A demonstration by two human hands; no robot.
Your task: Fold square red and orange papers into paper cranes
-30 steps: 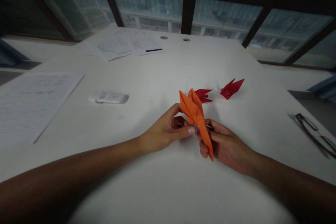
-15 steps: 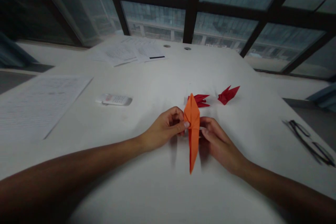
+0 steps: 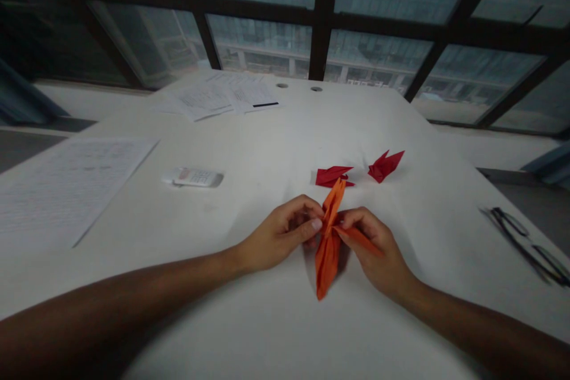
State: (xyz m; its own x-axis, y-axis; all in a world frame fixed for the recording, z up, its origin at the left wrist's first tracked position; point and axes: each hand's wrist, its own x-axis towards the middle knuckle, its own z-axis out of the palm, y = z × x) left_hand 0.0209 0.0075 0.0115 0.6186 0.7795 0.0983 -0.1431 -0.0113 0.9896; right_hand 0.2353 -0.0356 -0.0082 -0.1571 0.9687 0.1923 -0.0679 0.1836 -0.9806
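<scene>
An orange folded paper figure [image 3: 328, 258], an origami piece with long pointed flaps, is held between my two hands above the table. My left hand [image 3: 285, 228] pinches it near its middle from the left, thumb on top. From the right, my right hand [image 3: 371, 243] grips it, and one narrow orange flap sticks out to the right across the thumb. Just beyond the upper tip lies a red origami piece [image 3: 330, 176]. Another red origami piece [image 3: 385, 166] rests farther right, apart from it.
On the white table [image 3: 249, 320] lie a white remote control [image 3: 196, 177] at left, a printed sheet [image 3: 75, 190] at far left and several papers [image 3: 209, 98] at the back. Black-framed glasses [image 3: 529, 244] lie near the right edge. Windows [image 3: 262, 41] stand behind the table.
The orange paper has tilted, its top leaning right, and a flap now points out to the right under my right hand. My right hand has closed on it.
</scene>
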